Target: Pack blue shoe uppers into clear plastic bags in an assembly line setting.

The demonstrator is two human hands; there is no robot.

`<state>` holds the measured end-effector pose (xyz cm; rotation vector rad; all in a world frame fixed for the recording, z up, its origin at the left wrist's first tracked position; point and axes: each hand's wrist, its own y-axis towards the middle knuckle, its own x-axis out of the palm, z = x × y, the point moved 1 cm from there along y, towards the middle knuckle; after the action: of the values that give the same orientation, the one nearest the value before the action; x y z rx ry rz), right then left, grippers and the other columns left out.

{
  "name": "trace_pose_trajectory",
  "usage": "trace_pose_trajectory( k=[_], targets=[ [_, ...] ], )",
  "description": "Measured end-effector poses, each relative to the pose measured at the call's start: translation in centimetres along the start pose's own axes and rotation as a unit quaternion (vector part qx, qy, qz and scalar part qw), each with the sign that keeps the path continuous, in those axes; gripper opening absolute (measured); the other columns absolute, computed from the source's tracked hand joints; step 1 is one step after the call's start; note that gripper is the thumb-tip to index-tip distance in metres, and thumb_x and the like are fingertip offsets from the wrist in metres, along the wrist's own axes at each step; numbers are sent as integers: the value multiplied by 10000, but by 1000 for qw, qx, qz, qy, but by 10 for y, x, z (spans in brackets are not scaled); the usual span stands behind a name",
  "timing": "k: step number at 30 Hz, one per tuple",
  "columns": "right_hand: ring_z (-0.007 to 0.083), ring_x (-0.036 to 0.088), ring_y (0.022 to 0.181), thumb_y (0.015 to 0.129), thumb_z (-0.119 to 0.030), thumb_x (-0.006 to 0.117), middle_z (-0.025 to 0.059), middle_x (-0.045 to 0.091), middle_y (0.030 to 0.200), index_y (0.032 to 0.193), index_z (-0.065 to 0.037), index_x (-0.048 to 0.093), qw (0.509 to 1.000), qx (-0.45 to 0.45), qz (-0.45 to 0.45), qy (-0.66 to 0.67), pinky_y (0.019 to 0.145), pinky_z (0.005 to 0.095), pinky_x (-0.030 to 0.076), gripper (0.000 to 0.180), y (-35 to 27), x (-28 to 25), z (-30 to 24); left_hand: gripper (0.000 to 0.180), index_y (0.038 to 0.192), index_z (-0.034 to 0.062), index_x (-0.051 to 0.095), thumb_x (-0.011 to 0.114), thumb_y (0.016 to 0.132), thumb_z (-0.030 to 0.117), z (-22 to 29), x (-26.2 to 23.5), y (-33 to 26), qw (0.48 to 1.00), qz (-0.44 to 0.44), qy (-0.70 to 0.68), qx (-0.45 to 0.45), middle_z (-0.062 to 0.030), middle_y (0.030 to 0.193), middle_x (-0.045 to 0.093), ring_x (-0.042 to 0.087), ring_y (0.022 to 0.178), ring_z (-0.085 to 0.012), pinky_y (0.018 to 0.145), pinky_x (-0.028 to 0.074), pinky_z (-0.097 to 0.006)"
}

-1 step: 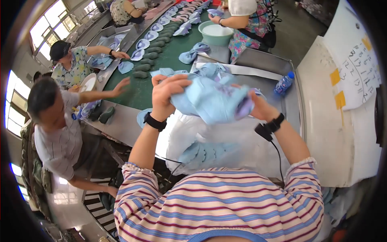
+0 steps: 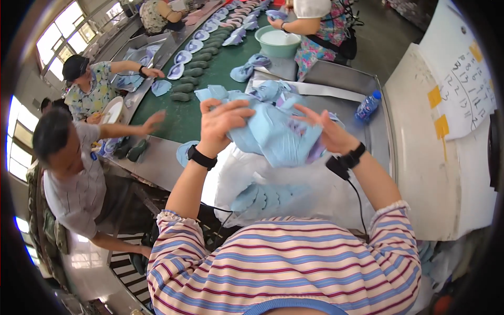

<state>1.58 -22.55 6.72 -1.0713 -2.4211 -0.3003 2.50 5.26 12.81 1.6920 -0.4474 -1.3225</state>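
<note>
My left hand point(image 2: 223, 123) is closed over the left side of a bundle of light-blue shoe uppers point(image 2: 270, 128) with purple linings, held up above the bench. At the bundle's right side, my right hand point(image 2: 336, 134) has its fingers stretched and apart; whether the fingertips touch the fabric is hard to make out. More light-blue uppers point(image 2: 215, 93) lie just behind the bundle. Below it spreads a white plastic sheet point(image 2: 236, 173), and several light-blue cut pieces point(image 2: 268, 197) show through it near my body.
A green table point(image 2: 220, 71) runs away from me, with rows of dark shoe lasts point(image 2: 191, 72) and blue-and-white uppers point(image 2: 182, 56). A blue bottle point(image 2: 368, 106) stands in the metal tray at right. A green basin point(image 2: 278, 43) is farther off. Co-workers point(image 2: 79, 168) work at left and ahead.
My right hand's fingers have loosened and spread at the bundle's right side. The bundle has shifted slightly, while my left hand keeps its hold.
</note>
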Motion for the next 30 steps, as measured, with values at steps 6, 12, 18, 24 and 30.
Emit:
trace_pose_trajectory(
  k=[6,12,18,24,30],
  targets=[
    [165,424,1133,711,-265,716,80,410,1263,1339,-31,245,999,-41,13,-29,938,297,363,820,36,38,2,117,702,165,463,581,708,164,-3,27,-14,988,97,123,-11,22,978,652,484,1109,-268,983,185,-365],
    [170,431,1097,644,-209,769,73,442,1208,1285,-29,318,974,-119,52,-186,952,292,329,805,52,36,11,533,1109,176,537,718,626,43,-19,42,-43,942,256,59,-210,-173,1382,261,235,1278,-292,1028,202,-418],
    [203,420,1134,567,-256,811,109,419,1251,1225,-64,378,907,-221,147,-326,946,322,338,811,37,27,33,896,1377,86,147,679,659,30,-5,23,-33,616,242,-592,-460,-123,1343,313,423,1139,-232,955,323,-342],
    [343,399,1176,556,-175,787,206,315,1335,935,-91,497,760,-334,174,-530,928,366,370,484,32,67,37,848,1318,82,217,740,651,87,10,17,-12,825,88,-342,-441,-169,1151,454,459,1083,-225,891,401,-360],
    [444,300,1213,644,-76,722,244,266,1344,658,-111,474,632,-435,90,-635,927,489,365,251,24,43,31,759,1228,78,303,769,630,57,-7,21,-17,725,240,-426,-485,-119,1114,467,484,1025,-210,858,421,-333]
  ],
)
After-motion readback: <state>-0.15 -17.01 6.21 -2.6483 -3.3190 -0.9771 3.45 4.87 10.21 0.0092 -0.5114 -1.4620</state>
